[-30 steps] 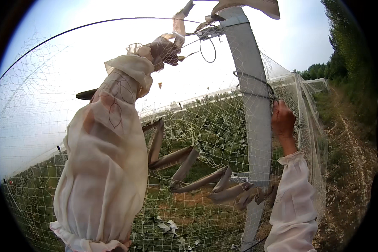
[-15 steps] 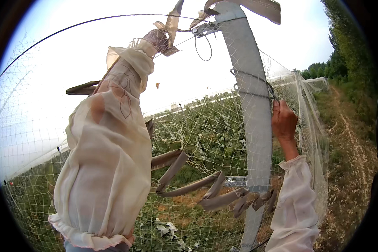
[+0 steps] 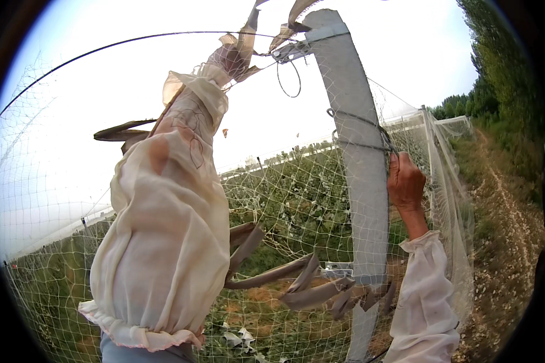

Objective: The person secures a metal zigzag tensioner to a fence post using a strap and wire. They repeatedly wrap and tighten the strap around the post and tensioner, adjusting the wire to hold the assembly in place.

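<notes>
My left hand (image 3: 226,58), in shadow at the upper left beyond a loose white sleeve (image 3: 163,242), is closed among crumpled brown straps (image 3: 247,35), seemingly gripping one; its fingers are partly hidden. At the right, my right hand (image 3: 404,181) pinches the end of a dark wire (image 3: 364,145) looped around the grey concrete post (image 3: 363,206). A metal bracket (image 3: 287,51) with a hanging wire loop is fixed near the post top. White netting (image 3: 284,181) spreads behind both arms, with a zigzag brown strap (image 3: 306,293) lying across it lower down.
Leafy crop rows (image 3: 254,320) show through the net. A long dark line (image 3: 133,38) spans the top. Netting continues along the right beside a dirt path (image 3: 502,230), bordered by tall trees (image 3: 499,72).
My left hand and sleeve have moved slightly up and sideways, the straps shifting with them. My right hand stays at the wire, sitting a little lower in the picture.
</notes>
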A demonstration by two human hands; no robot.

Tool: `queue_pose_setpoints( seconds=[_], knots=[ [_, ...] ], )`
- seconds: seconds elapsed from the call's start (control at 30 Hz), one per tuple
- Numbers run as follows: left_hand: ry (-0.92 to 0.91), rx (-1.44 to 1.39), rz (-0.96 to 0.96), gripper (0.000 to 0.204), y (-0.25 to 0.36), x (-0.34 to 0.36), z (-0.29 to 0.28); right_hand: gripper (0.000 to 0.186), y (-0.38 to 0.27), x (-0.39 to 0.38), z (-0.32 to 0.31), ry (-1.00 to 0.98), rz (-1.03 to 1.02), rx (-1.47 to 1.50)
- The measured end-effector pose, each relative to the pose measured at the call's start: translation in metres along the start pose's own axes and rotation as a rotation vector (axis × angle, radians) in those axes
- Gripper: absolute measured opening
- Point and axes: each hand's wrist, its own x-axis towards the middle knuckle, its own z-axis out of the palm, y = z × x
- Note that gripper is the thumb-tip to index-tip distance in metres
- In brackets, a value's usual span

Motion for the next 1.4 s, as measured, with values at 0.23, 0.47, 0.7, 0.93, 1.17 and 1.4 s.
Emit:
queue_pose_setpoints(
  seconds=[0.23,0.47,0.7,0.93,1.17,1.4],
  knots=[
    [0.115,0.189,0.072,0.020,0.006,0.001,0.005,0.030,-0.003,0.001,-0.003,0.005,-0.012,0.014],
    [0.166,0.284,0.120,0.021,0.013,-0.005,0.007,0.029,-0.002,0.001,-0.004,0.034,-0.021,0.043],
    [0.200,0.375,0.167,0.022,0.012,-0.008,0.012,0.028,-0.001,0.001,-0.004,0.021,-0.032,0.056],
    [0.248,0.533,0.265,0.023,-0.001,-0.016,0.012,0.028,0.000,0.001,-0.001,0.005,-0.039,0.047],
    [0.295,0.691,0.437,0.023,-0.015,-0.011,0.011,0.027,0.000,0.002,-0.002,0.021,-0.043,0.030],
    [0.272,0.608,0.359,0.024,-0.008,-0.022,0.012,0.027,0.000,0.001,-0.001,0.012,-0.029,0.037]
  ],
)
